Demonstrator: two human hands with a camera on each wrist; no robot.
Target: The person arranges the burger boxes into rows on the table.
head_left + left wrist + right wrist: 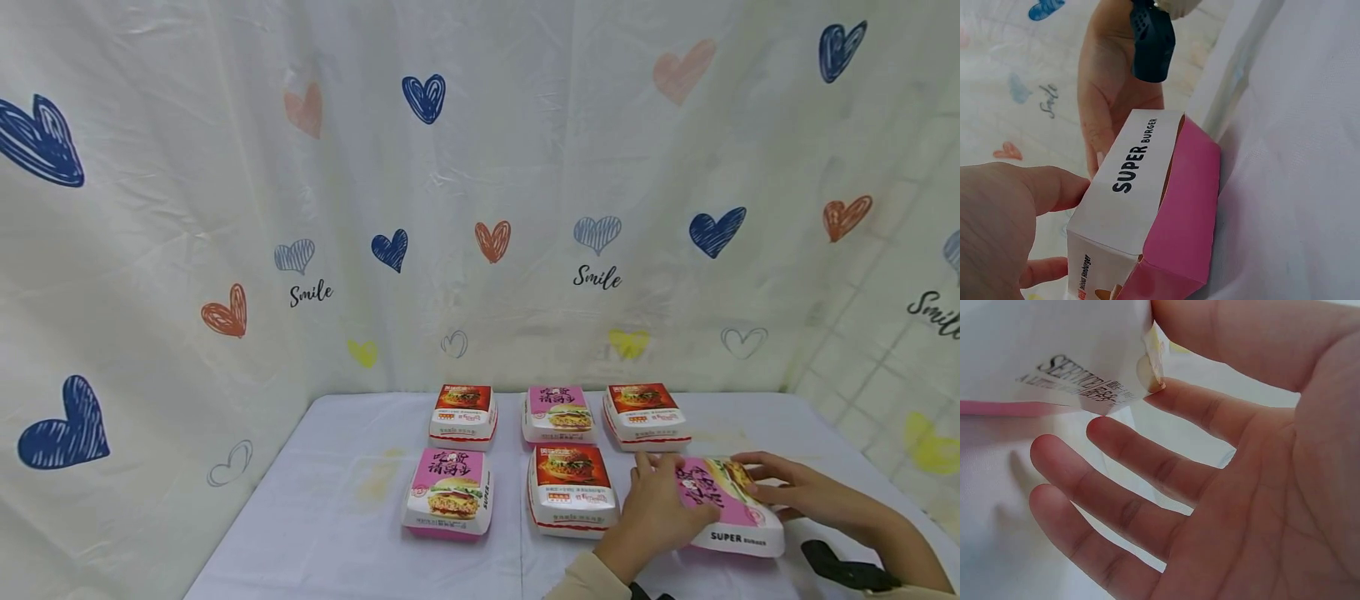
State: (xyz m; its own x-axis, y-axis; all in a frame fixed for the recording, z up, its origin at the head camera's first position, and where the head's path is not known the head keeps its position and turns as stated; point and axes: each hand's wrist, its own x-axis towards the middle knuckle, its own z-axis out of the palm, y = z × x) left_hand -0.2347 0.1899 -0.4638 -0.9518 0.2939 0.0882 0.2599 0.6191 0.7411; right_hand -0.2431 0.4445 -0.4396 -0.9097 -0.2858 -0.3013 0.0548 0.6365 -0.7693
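A pink and white burger box (738, 540), marked SUPER BURGER, is between my two hands at the table's right, turned askew. My left hand (654, 510) grips its left side, with thumb and a finger on the box (1116, 187) in the left wrist view. On the far side, my right hand (813, 493) pinches a corner of the box (1066, 344) between thumb and forefinger; its other fingers extend loosely below. A narrow gap shows between the white lid and pink base. Whether the box touches the table cannot be told.
A red-topped burger box (573, 490) stands just left of my left hand, with a pink one (448, 493) further left. Behind them is a row of a red box (462, 417), a pink box (558, 415) and another red box (647, 417). A heart-print curtain (525, 167) borders the white table (315, 517).
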